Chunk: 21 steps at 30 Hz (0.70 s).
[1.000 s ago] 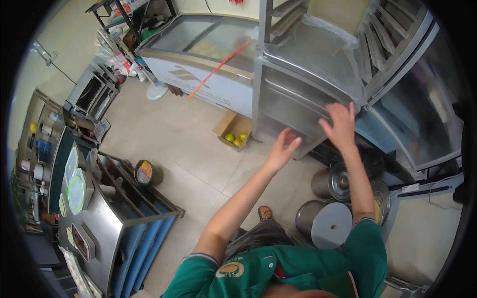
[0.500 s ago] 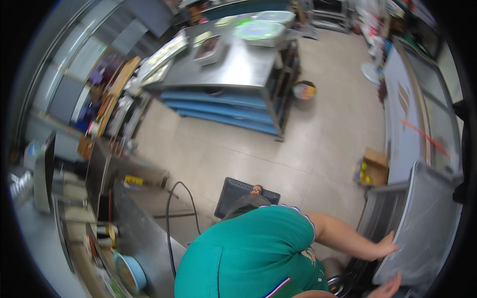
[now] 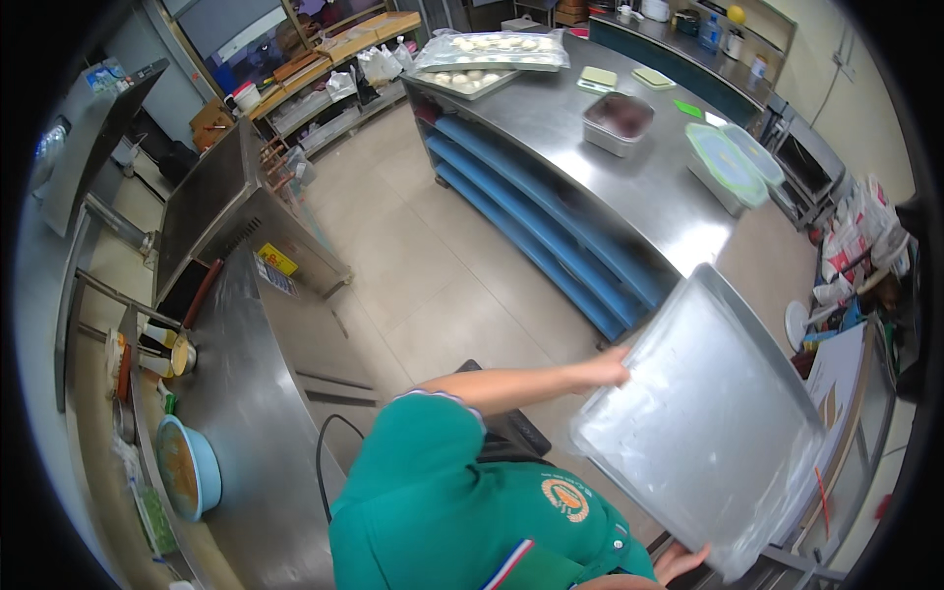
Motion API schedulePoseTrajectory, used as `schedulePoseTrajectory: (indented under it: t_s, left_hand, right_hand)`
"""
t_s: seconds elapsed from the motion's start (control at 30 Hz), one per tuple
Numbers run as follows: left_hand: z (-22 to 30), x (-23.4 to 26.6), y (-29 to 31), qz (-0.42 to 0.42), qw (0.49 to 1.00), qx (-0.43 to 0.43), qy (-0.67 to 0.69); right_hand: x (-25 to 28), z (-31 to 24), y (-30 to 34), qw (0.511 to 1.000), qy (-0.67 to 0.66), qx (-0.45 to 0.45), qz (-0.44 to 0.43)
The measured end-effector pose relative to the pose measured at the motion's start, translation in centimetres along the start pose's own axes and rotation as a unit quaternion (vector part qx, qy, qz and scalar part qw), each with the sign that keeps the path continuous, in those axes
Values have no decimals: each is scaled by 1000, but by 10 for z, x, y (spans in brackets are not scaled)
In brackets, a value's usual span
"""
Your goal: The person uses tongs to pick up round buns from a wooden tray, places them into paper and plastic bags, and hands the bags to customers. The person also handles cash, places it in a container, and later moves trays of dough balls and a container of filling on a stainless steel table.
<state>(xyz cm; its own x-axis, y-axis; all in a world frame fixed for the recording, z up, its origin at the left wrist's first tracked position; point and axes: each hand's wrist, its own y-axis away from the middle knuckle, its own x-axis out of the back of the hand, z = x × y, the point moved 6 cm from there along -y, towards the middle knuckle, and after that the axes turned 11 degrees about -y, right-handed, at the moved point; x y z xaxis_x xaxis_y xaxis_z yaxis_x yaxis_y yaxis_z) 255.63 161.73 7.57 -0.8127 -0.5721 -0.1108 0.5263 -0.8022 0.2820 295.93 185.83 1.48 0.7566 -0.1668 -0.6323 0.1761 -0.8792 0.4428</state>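
Observation:
A large metal baking tray (image 3: 703, 418), with clear plastic film over it, is held tilted on my right side. My left hand (image 3: 602, 370) is closed on its left edge, with that arm stretched across in front of me. At the tray's near corner my right hand (image 3: 680, 562) grips the rim, its fingers partly hidden beneath. Past the tray's far corner stands a steel worktable (image 3: 551, 103). Film-covered trays of round white dough pieces (image 3: 492, 47) lie on its far left part.
The worktable also carries a metal tin of dark filling (image 3: 619, 122), two scales and lidded tubs (image 3: 726, 162). Blue shelves (image 3: 531, 211) run below it. On my left is a steel counter (image 3: 251, 413) with a blue basin (image 3: 202, 467); a black mat (image 3: 511, 423) lies on the floor.
The tray has come up from the low right and swung toward the worktable. My right hand, its fingers stretched before, now grips the rim. The view has turned left.

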Motion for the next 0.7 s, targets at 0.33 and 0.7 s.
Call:
schedulePoseTrajectory:
  t_s: [0.33,0.7]
  left_hand:
    - [-30,380,169,310,941,54,123]
    - [-1,606,185,461,862,-25,208]
  right_hand:
    - [-320,308,52,907,261,-188,-272]
    - [-592,590,99,881,212,-248,-343]
